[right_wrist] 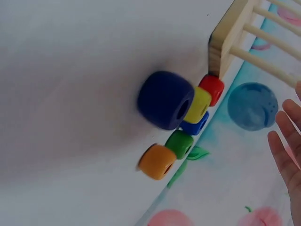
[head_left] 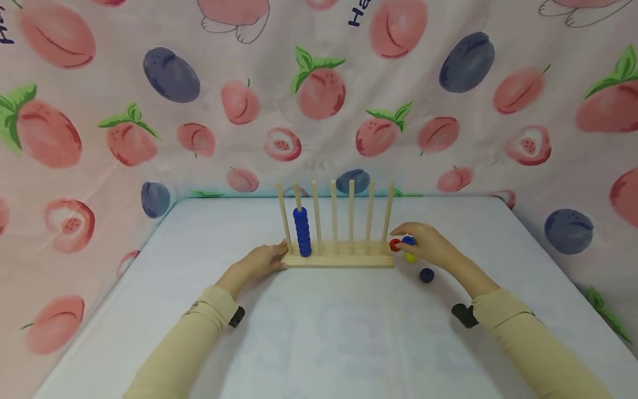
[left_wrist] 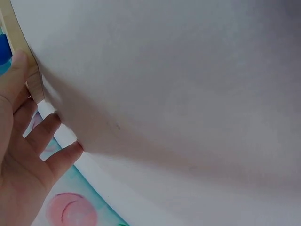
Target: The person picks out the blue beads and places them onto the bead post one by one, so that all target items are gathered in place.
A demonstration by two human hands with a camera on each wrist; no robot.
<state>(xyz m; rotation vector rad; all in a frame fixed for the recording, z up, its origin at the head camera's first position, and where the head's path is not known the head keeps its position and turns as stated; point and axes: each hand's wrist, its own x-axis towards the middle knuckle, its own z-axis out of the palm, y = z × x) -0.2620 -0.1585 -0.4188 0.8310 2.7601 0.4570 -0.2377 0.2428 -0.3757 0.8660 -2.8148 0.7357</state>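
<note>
A wooden peg stand (head_left: 339, 261) with several upright pegs stands on the table, a column of blue beads (head_left: 302, 233) threaded on its second peg from the left. My left hand (head_left: 263, 260) grips the stand's left end; in the left wrist view the thumb lies on the wooden base (left_wrist: 21, 35). At the right end, my right hand (head_left: 428, 244) hovers over loose beads with extended fingers and nothing held. Those beads are red (right_wrist: 211, 89), yellow (right_wrist: 197, 104), blue (right_wrist: 195, 126), green (right_wrist: 179, 143), orange (right_wrist: 157, 161) and dark blue (right_wrist: 164, 100). From the head view, the hand hides the orange bead.
A white tabletop (head_left: 339, 332) carries everything. Behind it hangs a pink cloth (head_left: 319, 149) printed with peaches and dark fruit. The dark blue bead lies nearest the front, apart from the other loose beads.
</note>
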